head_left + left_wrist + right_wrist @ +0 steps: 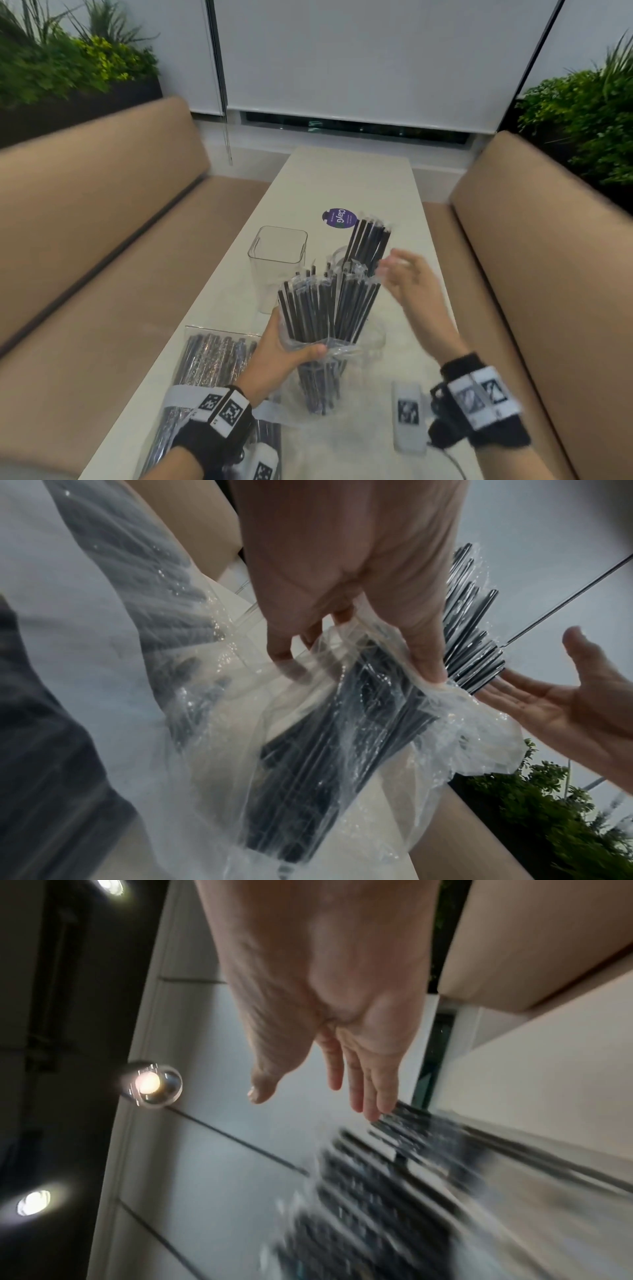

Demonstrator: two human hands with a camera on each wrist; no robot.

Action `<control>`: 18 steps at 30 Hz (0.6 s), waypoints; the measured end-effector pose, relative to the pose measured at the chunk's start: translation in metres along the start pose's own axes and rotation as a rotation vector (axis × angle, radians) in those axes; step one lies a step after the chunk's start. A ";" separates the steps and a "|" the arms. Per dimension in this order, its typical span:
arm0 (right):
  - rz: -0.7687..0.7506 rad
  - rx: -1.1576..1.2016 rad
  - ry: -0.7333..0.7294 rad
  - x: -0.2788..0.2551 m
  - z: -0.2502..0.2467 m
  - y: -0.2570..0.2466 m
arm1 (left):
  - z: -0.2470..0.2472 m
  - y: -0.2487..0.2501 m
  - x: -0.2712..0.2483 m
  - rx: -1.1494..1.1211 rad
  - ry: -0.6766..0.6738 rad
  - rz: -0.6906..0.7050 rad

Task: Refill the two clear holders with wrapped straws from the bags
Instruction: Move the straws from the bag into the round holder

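My left hand (294, 349) grips a clear bag of black wrapped straws (325, 308) around its middle and holds it upright above the table; the straw tops fan out of the open bag mouth. In the left wrist view the left hand's fingers (421, 647) curl round the bag (342, 737). My right hand (400, 274) hovers open and blurred just right of the straw tops, holding nothing. An empty clear square holder (277, 260) stands behind the bag. A second clear holder (337, 255), partly hidden, has several straws (371, 240) leaning in it.
Another full bag of straws (212, 359) lies flat at the table's near left. A purple round sticker (339, 218) sits beyond the holders. A white tagged device (409, 418) lies near my right wrist. Tan benches (102, 240) flank the narrow table (342, 178).
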State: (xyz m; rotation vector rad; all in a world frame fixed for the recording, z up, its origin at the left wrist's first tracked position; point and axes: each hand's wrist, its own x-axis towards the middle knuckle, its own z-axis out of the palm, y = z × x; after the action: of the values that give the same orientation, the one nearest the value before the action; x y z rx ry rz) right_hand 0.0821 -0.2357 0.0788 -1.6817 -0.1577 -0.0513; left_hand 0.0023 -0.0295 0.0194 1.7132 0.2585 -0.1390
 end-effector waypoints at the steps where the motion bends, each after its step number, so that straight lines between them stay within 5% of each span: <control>1: 0.018 -0.055 -0.056 -0.013 0.012 0.010 | 0.001 -0.001 0.000 0.008 -0.004 0.002; 7: 0.020 -0.016 -0.073 -0.035 0.052 0.036 | 0.008 -0.005 0.000 0.020 -0.018 0.049; 18: 0.001 0.050 0.072 -0.026 0.032 0.016 | 0.007 -0.002 -0.008 0.054 -0.005 0.034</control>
State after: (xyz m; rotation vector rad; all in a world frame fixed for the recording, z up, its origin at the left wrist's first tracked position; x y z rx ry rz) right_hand 0.0571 -0.2073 0.0562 -1.6277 -0.1039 -0.1061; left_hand -0.0059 -0.0369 0.0180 1.7696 0.2229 -0.1264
